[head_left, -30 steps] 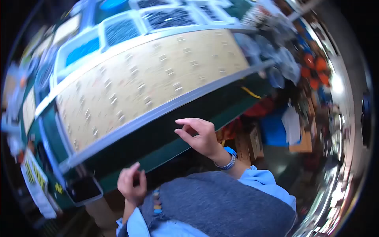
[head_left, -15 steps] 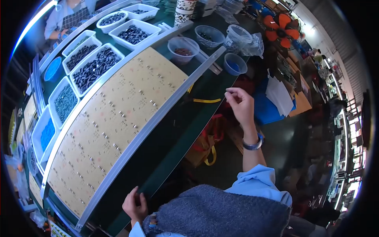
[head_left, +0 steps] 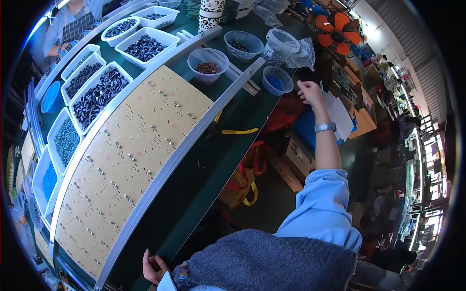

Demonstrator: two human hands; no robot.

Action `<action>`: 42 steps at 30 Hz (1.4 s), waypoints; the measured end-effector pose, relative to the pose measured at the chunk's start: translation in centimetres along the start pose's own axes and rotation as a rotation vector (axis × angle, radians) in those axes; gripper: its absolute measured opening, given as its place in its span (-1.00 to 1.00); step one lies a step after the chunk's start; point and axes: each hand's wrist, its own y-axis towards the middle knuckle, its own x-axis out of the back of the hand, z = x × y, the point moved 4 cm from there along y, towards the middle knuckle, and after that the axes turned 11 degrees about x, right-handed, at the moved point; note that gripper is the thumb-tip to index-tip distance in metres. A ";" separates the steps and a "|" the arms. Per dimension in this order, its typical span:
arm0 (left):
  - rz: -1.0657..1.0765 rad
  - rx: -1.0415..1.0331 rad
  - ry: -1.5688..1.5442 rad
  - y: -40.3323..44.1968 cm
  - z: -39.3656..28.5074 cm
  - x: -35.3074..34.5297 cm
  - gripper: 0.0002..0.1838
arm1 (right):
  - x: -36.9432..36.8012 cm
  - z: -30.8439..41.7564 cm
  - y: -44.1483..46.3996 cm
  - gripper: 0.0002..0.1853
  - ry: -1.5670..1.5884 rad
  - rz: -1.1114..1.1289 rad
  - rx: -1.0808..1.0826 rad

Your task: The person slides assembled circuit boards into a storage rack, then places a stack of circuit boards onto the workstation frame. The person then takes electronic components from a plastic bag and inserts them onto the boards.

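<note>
My right hand (head_left: 312, 94) is raised past the table's edge, just right of a small clear bowl (head_left: 275, 83) of blue parts. Its fingers are bent together, and whatever they may hold is too small to make out. Low at the front edge, my left hand (head_left: 154, 267) has its index finger stretched out and the others loosely curled, with nothing visible in it. Tan circuit boards (head_left: 131, 160) lie between metal rails (head_left: 160, 182), dotted with small shiny components. Yellow-handled pliers (head_left: 240, 131) rest on the green table beside the rail.
White trays of dark parts (head_left: 99, 94), teal parts (head_left: 67, 138) and blue parts (head_left: 49, 181) line the far rail. A bowl of reddish-brown parts (head_left: 208, 68) stands near the rail's end. An orange fan (head_left: 337, 33) and cardboard boxes (head_left: 296, 155) are to the right. Another person (head_left: 77, 24) sits opposite.
My right hand has moved up and right, its arm stretched farther out. My left hand has shifted down and slightly left. The whole view has shifted a little.
</note>
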 end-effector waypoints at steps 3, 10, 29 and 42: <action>0.005 0.015 0.009 0.2 0.1 -0.3 -0.66 | -2.8 -2.3 -0.1 -0.64 0.378 0.079 -0.099; 0.001 -0.014 -0.037 0.4 1.6 -0.9 -0.69 | -2.2 0.0 1.0 -0.60 0.248 -0.032 -0.030; -0.126 -0.054 0.012 0.5 0.2 -0.8 -0.74 | -9.8 18.8 4.7 -0.70 -0.166 0.148 0.807; -0.097 0.083 -0.059 0.3 1.6 -0.5 -0.74 | 0.7 14.8 10.1 -0.70 -0.420 -0.407 0.625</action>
